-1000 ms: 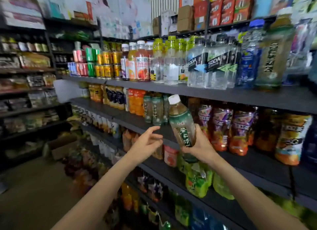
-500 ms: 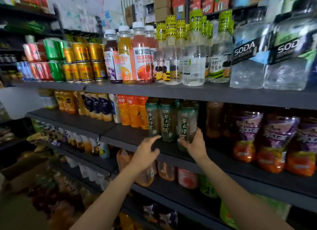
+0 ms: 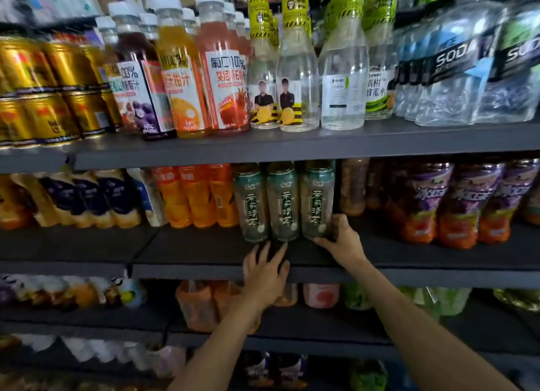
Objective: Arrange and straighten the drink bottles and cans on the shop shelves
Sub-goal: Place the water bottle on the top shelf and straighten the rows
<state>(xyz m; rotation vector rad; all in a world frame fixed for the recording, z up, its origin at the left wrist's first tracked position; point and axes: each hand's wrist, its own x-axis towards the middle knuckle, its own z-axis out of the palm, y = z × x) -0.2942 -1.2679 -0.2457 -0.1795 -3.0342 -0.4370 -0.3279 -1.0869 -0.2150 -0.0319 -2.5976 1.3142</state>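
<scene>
The right hand (image 3: 343, 243) is curled around the base of the rightmost green tea bottle (image 3: 317, 200), thumb in front, fingers behind. Two matching bottles (image 3: 267, 202) are stood upright just left of it, apparently touching. The left hand (image 3: 264, 274) is laid flat, fingers spread, on the middle shelf (image 3: 190, 252) below them. Orange bottles (image 3: 194, 196) are ranged further left; purple-labelled bottles (image 3: 464, 203) right.

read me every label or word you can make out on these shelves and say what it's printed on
"SODA": black bands on the clear water bottles, top shelf, right.
"100%": labels of the juice bottles, top shelf.
"茉莉清茶": three green tea bottles, middle shelf; the right hand grips the rightmost.
Gold cans and purple-labelled bottles: too blurred.
</scene>
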